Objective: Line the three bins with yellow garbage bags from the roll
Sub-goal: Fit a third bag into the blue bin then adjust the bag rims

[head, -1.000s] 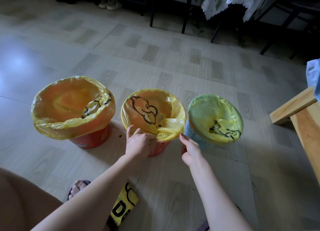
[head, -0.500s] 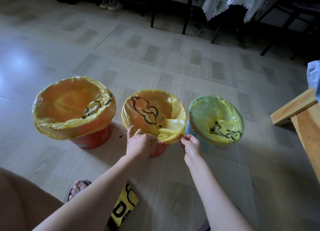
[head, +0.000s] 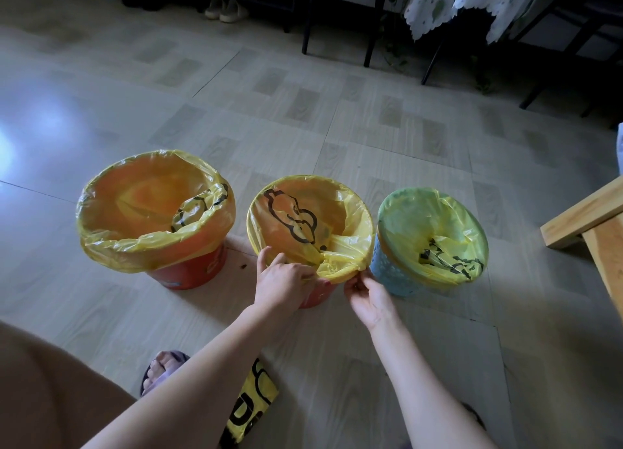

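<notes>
Three round bins stand in a row on the tiled floor, each lined with a yellow garbage bag folded over its rim. The middle bin, red-orange, sits directly beyond both hands; its bag bears a black cartoon outline inside. The left hand grips the bag's folded edge at the near rim, fingers curled round the plastic, index finger lifted along the side. The right hand pinches the same edge just beside it, thumb and fingertips closed on the film at the rim's near right.

To the left of the left hand stands the largest bin, red, its bag hanging loosely down the outside. Just to the right of the right hand stands the light blue bin, touching or nearly touching the middle one, its bag stretched across the top.

Both forearms reach forward from the bottom of the view. Beneath the left forearm, behind the hands, lies one flat yellow bag pack with black print. Next to it shows a foot in a sandal. Far right of the right hand is a wooden bench edge. Well beyond the bins are dark chair legs, a pair of shoes and a hanging white cloth.
</notes>
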